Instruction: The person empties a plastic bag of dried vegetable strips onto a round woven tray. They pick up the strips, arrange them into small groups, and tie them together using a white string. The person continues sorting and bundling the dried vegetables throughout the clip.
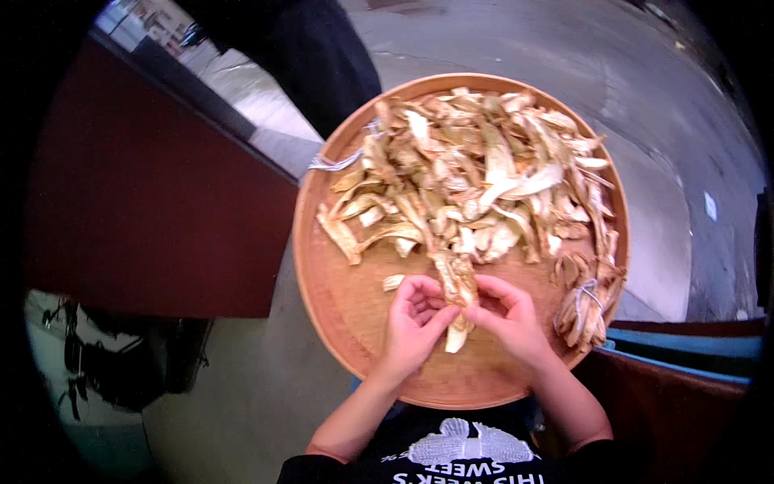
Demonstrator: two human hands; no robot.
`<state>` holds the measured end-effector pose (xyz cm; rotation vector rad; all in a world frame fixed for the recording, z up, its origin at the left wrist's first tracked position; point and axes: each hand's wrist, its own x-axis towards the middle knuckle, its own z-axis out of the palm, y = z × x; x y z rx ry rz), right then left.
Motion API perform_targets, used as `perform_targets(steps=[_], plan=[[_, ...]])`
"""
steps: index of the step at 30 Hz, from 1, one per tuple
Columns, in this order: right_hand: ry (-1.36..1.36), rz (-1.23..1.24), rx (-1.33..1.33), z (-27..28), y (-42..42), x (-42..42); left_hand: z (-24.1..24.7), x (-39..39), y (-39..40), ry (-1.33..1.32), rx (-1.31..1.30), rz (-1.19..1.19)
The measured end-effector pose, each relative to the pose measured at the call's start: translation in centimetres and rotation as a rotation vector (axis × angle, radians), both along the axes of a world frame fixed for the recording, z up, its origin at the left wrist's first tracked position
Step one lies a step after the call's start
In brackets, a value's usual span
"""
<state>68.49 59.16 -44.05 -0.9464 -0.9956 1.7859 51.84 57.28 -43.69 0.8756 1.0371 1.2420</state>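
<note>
Dried, pale brown plant strips (499, 154) lie heaped over the far part of a round, shallow wooden tray (465, 393). Near the tray's front, my left hand (417, 320) and my right hand (505, 311) hold a few long dried strips (459, 284) between them, pinched with thumbs and fingers. The upper end of the held strips reaches the heap. A small loose piece (393, 282) lies beside my left hand. At the tray's right edge rests a bundle of dried strips (583, 305) tied with pale string. More string (338, 163) hangs over the upper left rim.
A dark red panel (163, 193) stands to the left. Above it and left of the tray is a dark-clothed leg of a person (326, 60). A blue-edged dark red object (683, 357) sits at the lower right. Grey floor (230, 375) surrounds the tray.
</note>
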Motion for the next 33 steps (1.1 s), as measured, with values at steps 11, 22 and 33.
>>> perform_targets(steps=[11, 22, 33], plan=[[-0.007, 0.094, 0.001, 0.2, -0.7, -0.3, 1.6, -3.5, -0.4, 0.323, -0.049, -0.094], [0.001, 0.103, 0.018, -0.2, 0.1, 0.7, 1.9, -13.5, 9.0, 1.525, 0.001, 0.252], [0.007, 0.004, -0.065, 0.1, 0.3, -0.1, 3.4, -10.6, 1.1, 0.399, 0.122, 0.401]])
